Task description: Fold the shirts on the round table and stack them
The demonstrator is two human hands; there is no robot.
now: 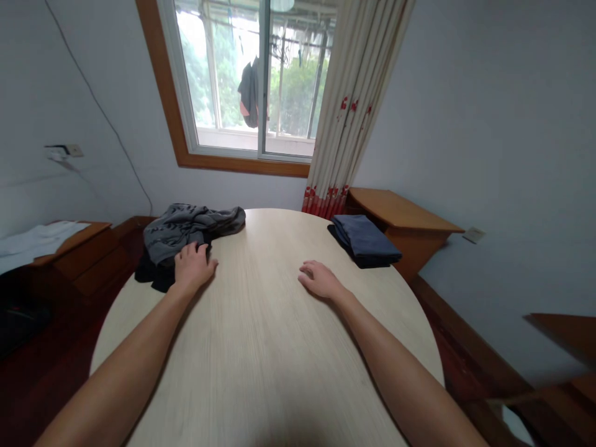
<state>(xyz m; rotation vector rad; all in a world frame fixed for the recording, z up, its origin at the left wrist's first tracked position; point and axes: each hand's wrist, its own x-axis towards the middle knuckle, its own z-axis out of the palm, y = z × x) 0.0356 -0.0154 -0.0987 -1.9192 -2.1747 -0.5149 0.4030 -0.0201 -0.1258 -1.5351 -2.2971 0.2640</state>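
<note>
A heap of rumpled clothes lies at the left far side of the table, a grey garment with dark markings (170,239) on top of black cloth (161,277). My left hand (192,268) rests at the heap's near right edge, fingers spread and touching the dark cloth without gripping it. Over the middle right of the table is my right hand (320,280), loosely curved with thumb and fingers apart and nothing in it. Beyond it, to the right, sits a neat stack of folded clothes (365,239), dark blue-grey above black.
The round pale wooden table (251,347) spreads out before me. Behind it are a window (261,81) and a flowered curtain (342,124). A brown desk (400,211) stands close at the right, a low wooden cabinet (93,257) with white cloth at the left.
</note>
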